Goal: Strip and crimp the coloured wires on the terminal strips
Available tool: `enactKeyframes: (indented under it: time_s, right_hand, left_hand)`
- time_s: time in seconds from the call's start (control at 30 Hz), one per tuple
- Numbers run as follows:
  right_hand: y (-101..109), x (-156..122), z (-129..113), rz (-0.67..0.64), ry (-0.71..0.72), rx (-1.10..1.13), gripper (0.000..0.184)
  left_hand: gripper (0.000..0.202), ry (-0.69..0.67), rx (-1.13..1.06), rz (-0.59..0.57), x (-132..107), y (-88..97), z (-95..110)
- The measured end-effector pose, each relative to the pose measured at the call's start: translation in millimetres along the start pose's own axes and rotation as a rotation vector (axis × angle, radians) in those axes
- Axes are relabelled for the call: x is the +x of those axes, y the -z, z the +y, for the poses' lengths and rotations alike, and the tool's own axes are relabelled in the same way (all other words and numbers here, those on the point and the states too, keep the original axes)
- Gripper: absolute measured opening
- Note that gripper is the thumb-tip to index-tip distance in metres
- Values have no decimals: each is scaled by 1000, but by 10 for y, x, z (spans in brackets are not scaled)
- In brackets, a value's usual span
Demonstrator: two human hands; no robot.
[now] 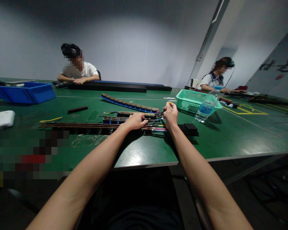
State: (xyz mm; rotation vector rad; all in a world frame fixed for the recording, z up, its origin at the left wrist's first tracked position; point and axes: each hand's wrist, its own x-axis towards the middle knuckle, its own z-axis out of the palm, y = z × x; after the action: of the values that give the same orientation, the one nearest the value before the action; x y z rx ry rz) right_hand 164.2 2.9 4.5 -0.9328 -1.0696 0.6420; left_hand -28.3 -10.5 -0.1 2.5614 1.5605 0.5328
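Observation:
My left hand lies over a blue-and-black rail with copper-coloured rods, its fingers curled closed around the right end. Just right of it, my right hand is raised a little with thumb and fingers pinched together. A bit of yellow shows at its fingertips, but what it grips is too small to make out. Thin coloured wires run between the two hands. Nearest me lies a long black rail with copper rods; red and blue wires join it to a black block. Behind is a slanting blue rail.
A green basket and a water bottle stand to the right. On the left are a blue bin, a white object and a short dark bar. Two people sit across the table, near long black profiles.

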Motion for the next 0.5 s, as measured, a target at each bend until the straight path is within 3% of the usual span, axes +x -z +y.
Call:
enactKeyframes:
  time_s: [0.1, 0.2, 0.3, 0.5]
  right_hand:
    - [34, 17, -95, 83, -35, 98, 37]
    - [71, -169, -278, 53, 76, 125, 40]
    - [156, -573, -503, -2, 146, 179, 40]
    - [494, -1480, -755, -49, 72, 309, 35]
  left_hand:
    - [29, 4, -13, -3, 3, -4, -12]
    - [29, 0, -21, -2, 6, -7, -19]
    - [28, -1, -22, -1, 2, 1, -12]
    - [28, 20, -2, -9, -15, 23, 15]
